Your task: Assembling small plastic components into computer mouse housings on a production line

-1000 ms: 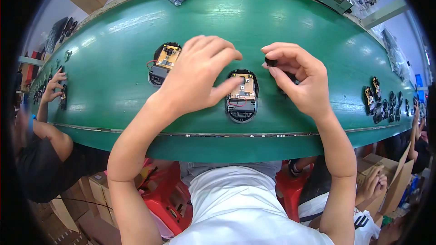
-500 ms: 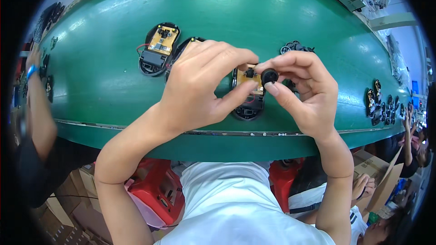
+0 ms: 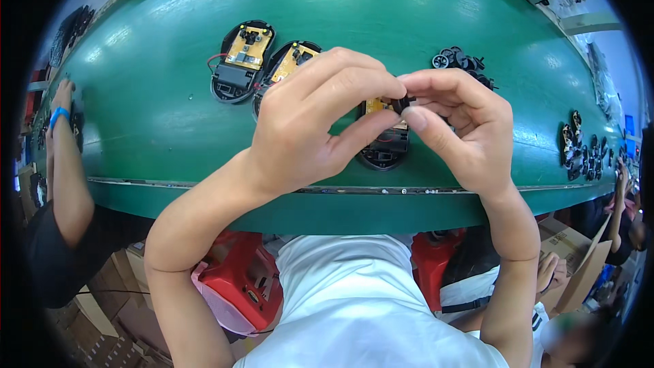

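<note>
Over an opened computer mouse with a yellow circuit board, my two hands meet at a small black scroll wheel. My right hand pinches the wheel between thumb and fingers. From the other side, my left hand has its thumb and forefinger closed on it. The wheel is seen nearly edge-on, partly covered by fingertips. My hands also hide the upper part of the mouse below. Left of it lie two more opened mice, one fully visible and one partly behind my left hand.
A pile of black wheels lies beyond my right hand. Further right are several small assemblies on the green table. At the left, a co-worker's arm with a blue wristband rests at the table. Red stools stand below.
The wheel has turned from face-on to nearly edge-on. My left fingertips have closed in on it and now meet the right ones. The view has shifted slightly.
</note>
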Available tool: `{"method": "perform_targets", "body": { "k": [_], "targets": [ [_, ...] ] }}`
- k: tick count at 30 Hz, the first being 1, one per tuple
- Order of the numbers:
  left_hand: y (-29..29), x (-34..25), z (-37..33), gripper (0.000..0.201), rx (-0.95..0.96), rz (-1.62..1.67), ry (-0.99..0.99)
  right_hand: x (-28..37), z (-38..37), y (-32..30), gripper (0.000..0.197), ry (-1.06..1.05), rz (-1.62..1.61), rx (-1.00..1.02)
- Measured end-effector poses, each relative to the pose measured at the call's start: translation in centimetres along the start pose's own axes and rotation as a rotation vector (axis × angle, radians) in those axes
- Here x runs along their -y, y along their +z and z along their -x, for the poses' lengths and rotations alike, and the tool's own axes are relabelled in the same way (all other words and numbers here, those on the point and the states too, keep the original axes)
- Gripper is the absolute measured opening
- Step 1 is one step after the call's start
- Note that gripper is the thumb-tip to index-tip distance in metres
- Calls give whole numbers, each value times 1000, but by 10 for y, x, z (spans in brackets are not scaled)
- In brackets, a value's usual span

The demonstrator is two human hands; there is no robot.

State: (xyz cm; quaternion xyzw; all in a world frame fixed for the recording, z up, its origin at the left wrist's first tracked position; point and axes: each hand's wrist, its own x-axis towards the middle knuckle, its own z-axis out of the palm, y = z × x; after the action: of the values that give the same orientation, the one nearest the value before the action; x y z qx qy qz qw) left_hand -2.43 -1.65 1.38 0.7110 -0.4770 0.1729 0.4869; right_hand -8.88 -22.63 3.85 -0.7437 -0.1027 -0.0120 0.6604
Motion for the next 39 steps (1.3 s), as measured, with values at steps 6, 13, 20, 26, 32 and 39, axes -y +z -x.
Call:
{"method": "perform_targets", "body": {
  "k": [6, 13, 20, 26, 32, 39],
  "targets": [
    [3, -2, 0, 39, 21, -56, 55, -2, -5, -4, 29, 132, -66, 42],
    [3, 3, 5, 31, 125, -237, -35, -13, -13, -14, 24, -183, 306, -58],
    [15, -2, 3, 27, 119, -349, -155, -18, -10, -11, 24, -358, 687, -20],
    [26, 2, 3, 23, 117, -363, -176, -16, -11, -18, 23, -303, 747, -23],
    [27, 3, 1, 18, 139, -340, -206, -15, -10, -17, 25, -393, 782, -24],
    [33, 5, 3, 17, 144, -335, -219, -19, -7, -19, 20, -334, 806, -10]
  ]
}}
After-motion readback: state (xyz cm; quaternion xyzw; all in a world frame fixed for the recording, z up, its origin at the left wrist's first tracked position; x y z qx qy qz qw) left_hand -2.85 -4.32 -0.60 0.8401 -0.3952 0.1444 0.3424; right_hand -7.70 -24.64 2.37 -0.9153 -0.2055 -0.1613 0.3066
